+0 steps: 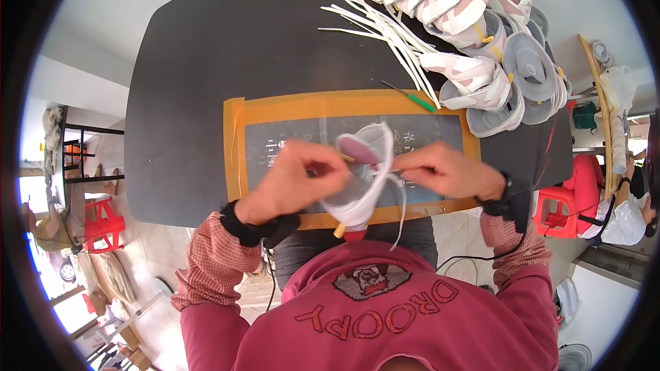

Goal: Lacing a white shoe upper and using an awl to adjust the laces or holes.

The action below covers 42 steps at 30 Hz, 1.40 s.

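"Shoe (354,207) position?"
"Between both hands, above the bench's (185,82) near edge, with a white lace (403,213) dangling on its right."
"And each grip?"
"Left hand (309,172) curls at one side, right hand (443,170) at the other; through the blur I cannot tell whether either is closed on it."
"Beyond?"
"Green-handled pointed tool (421,102), loose white laces (395,38), pink-and-white shoes (454,10)."

Head-worn fisheye is looking steeply down over the pink sweatshirt (405,290) onto the black tabletop (199,75), framing left hand (295,177) and right hand (450,173) at close range.
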Each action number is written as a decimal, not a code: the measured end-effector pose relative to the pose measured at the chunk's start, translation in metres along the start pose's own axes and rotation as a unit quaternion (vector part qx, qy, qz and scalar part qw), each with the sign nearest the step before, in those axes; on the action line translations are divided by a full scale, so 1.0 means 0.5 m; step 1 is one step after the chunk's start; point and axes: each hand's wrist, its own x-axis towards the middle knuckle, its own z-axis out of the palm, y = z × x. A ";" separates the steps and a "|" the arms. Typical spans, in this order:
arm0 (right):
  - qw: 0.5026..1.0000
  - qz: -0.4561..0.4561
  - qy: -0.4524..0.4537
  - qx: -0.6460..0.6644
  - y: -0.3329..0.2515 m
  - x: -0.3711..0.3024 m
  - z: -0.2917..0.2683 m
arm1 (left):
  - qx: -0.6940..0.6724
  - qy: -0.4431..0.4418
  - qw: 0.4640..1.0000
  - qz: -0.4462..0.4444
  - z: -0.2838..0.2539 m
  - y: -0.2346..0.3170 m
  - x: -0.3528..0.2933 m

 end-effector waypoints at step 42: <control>0.996 -0.034 0.083 0.020 0.013 -0.021 0.048 | 0.063 0.012 0.992 0.111 0.062 0.030 0.033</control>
